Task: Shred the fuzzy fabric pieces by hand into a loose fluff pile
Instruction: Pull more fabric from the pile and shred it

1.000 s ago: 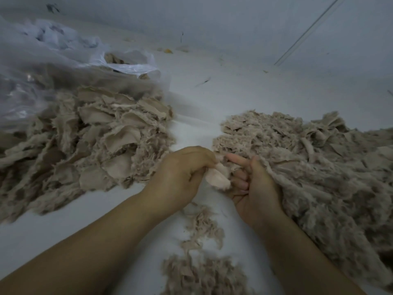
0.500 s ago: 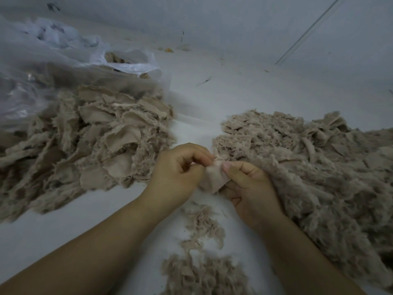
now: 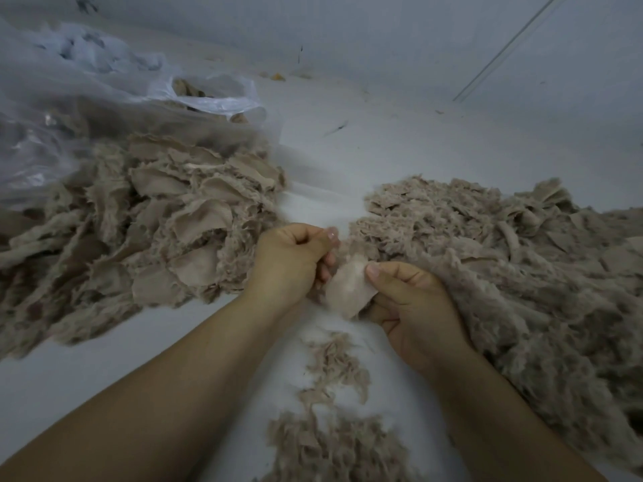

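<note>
Head view shows one small fabric piece (image 3: 349, 288) held between the two hands at the centre of the picture, above the white tabletop (image 3: 400, 147). The right hand (image 3: 414, 307) pinches its edge at 3 o'clock between the thumb and the curled fingers. The left hand (image 3: 292, 262) is curled at the 10 o'clock side of the piece, with its fingertips at the top corner; whether it really grips the fabric there I cannot tell, because the corner is blurred. The long axis of the piece runs from about 1 o'clock down to 7 o'clock, so it lies across the line between the hands. I judge that the coming tear needs the hands to pull apart, left toward 9 o'clock and right toward 3 o'clock. The uncut stack (image 3: 156, 220) lies at 9 o'clock, near the left hand. The fluff pile (image 3: 522, 273) lies at 3 o'clock, touching the right hand. More scraps (image 3: 330, 429) lie at 6 o'clock.
</note>
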